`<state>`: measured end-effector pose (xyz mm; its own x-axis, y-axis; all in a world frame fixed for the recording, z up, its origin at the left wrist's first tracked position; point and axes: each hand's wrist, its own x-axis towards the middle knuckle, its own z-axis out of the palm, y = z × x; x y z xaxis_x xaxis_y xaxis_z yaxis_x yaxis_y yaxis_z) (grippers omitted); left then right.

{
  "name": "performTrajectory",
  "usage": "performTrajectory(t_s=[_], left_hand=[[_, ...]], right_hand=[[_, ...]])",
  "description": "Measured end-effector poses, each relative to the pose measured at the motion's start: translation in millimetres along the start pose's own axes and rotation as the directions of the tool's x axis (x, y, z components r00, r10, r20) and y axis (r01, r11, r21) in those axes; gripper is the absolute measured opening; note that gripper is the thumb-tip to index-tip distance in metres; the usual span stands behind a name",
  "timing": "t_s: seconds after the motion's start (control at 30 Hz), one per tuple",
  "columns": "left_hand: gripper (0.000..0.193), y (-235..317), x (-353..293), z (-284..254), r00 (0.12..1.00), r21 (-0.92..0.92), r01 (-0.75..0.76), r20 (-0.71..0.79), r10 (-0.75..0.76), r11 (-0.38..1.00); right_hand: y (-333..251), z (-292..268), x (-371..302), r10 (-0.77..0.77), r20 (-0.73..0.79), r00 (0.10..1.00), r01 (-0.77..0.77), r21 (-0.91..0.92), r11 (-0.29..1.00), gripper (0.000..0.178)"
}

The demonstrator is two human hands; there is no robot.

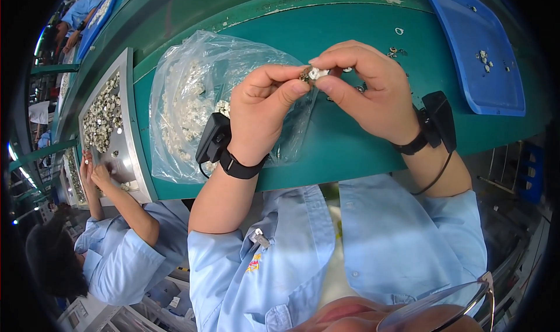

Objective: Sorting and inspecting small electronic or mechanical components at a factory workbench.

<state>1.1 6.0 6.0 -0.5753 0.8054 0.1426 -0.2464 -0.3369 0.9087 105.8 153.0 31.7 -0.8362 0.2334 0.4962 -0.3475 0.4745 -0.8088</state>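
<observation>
My left hand (262, 107) pinches a small dark metallic piece (305, 75) between thumb and forefinger. Meeting it there is a small white part (318, 73), held in the fingertips of my right hand (370, 90). The two pieces touch above the green table; whether they are joined I cannot tell. Behind my left hand lies a clear plastic bag (201, 52) with many small white parts inside. A white ring-shaped part (399, 31) and some loose metal bits (394, 52) lie beyond my right hand, which partly hides others.
A blue tray (461, 26) with a few small parts sits at the far right. At the left, a co-worker's hands (96, 171) are at a metal-rimmed tray (139, 151) heaped with small parts. The green table (350, 171) has its near edge against my body.
</observation>
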Motion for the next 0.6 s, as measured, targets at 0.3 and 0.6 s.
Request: performTrajectory(t_s=[0.3, 0.6], left_hand=[[0.017, -2, 0, 4, 0.997, 0.140, -0.049, -0.054, 0.057, 0.989], [0.018, -3, 0, 7, 0.913, 0.671, -0.325, 0.040, 0.406, 0.666]], right_hand=[[9, 1, -2, 0.001, 0.023, 1.000, -0.002, 0.019, 1.000, 0.016], [8, 7, -4, 0.317, 0.123, 0.940, -0.338, 0.448, 0.828, 0.017]])
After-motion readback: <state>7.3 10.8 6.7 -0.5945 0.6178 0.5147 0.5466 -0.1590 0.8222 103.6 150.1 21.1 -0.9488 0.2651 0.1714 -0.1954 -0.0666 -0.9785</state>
